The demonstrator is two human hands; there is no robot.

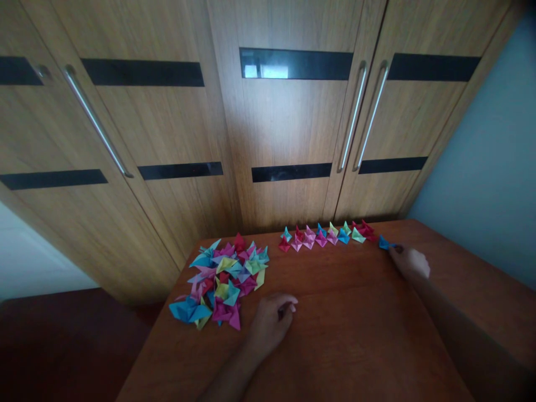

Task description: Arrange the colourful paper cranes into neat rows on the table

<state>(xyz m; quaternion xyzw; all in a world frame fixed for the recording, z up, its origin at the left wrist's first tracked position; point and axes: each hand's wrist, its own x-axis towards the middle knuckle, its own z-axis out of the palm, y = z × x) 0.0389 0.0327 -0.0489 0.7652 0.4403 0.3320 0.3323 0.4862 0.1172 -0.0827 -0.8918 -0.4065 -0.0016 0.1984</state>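
At the right end of the rows, my right hand (409,261) pinches a small blue origami crane (384,243) at the tabletop. My left hand (271,324) rests over the near middle of the table with its fingers curled in toward the thumb, and nothing shows in them. To its left lies a loose heap of folded paper cranes (228,265) in pink, blue, yellow, green and red. Along the back edge, several more small cranes (309,238) stand in two rows, just left of the blue one.
The reddish-brown wooden table (335,335) meets a wooden wardrobe (288,128) with black strips and long metal handles (353,117). A blue-grey wall (481,162) rises at the right. Dark floor (75,346) shows past the table's left edge.
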